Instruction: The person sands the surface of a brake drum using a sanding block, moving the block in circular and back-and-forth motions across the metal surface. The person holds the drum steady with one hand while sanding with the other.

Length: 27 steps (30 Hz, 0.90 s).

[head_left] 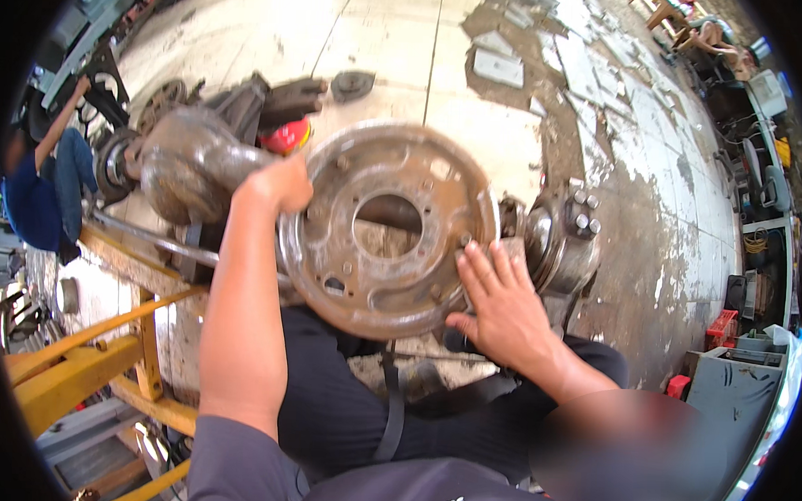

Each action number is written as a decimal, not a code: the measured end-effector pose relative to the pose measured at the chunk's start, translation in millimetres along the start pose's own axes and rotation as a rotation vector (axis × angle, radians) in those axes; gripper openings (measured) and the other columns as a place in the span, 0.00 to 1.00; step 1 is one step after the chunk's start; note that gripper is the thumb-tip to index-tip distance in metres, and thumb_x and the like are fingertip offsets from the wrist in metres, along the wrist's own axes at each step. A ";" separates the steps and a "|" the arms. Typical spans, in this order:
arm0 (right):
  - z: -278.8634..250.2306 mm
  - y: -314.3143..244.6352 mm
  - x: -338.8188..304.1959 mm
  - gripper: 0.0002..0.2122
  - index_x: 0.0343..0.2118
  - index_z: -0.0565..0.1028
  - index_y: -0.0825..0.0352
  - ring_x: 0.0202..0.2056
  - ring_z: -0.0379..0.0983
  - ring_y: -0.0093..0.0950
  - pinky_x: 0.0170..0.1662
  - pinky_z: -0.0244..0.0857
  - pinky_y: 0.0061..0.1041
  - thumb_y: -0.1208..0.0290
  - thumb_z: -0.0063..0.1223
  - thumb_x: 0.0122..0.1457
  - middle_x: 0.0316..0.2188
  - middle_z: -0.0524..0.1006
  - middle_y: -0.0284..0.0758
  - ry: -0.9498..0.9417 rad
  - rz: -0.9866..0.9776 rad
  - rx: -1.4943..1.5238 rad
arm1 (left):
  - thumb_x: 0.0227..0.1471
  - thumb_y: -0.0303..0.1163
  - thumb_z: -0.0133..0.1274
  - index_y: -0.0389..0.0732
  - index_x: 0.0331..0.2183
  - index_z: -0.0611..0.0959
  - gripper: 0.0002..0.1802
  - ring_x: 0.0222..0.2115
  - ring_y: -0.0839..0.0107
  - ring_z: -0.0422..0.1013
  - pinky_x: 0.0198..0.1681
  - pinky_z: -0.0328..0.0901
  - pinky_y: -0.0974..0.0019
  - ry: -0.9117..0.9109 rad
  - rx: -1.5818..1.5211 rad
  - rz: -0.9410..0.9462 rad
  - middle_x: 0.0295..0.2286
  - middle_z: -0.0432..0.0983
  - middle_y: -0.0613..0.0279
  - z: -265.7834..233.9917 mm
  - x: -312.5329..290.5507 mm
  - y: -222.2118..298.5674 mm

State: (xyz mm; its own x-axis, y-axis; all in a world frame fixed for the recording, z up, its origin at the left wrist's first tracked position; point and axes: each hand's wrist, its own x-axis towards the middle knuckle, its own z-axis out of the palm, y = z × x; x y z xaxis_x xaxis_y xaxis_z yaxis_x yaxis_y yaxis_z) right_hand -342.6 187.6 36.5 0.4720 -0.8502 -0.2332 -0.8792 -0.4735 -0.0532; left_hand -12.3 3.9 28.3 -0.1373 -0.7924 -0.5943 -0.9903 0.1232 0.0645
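A round, brown, worn brake backing plate (333, 288) with a large hole in its middle is held up above my lap, its face toward me. My left hand (280, 186) is closed around its upper left rim, the fingers hidden behind the edge. My right hand (505, 305) lies flat against its lower right part, fingers stretched out. Behind the plate runs an axle housing (188, 164), its bulging middle showing on the left. At the right stands the axle end (565, 243) with several bolt heads on it.
A yellow metal frame (79, 372) stands at lower left. Dark metal parts and a red-and-yellow object (287, 136) lie beyond the axle. A person in blue (45, 185) works at far left. Broken tiles (498, 64) cover the far floor. A grey cabinet (739, 395) stands at right.
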 end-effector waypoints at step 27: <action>23.0 -12.0 -19.9 0.39 0.69 0.59 0.65 0.72 0.45 0.46 0.71 0.39 0.51 0.39 0.41 0.64 0.71 0.53 0.42 0.049 -0.160 0.123 | 0.60 0.33 0.50 0.30 0.53 0.74 0.23 0.54 0.45 0.71 0.58 0.65 0.53 0.006 -0.177 -0.069 0.50 0.75 0.34 12.4 11.1 -12.0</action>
State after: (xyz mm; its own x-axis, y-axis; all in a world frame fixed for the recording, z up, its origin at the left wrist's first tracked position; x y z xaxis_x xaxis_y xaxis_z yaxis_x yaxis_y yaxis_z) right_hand -342.9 215.5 19.4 0.6063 -0.7780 -0.1646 -0.7926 -0.5744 -0.2045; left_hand -1.7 1.0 11.0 -0.0687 -0.7989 -0.5975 -0.9857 -0.0382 0.1644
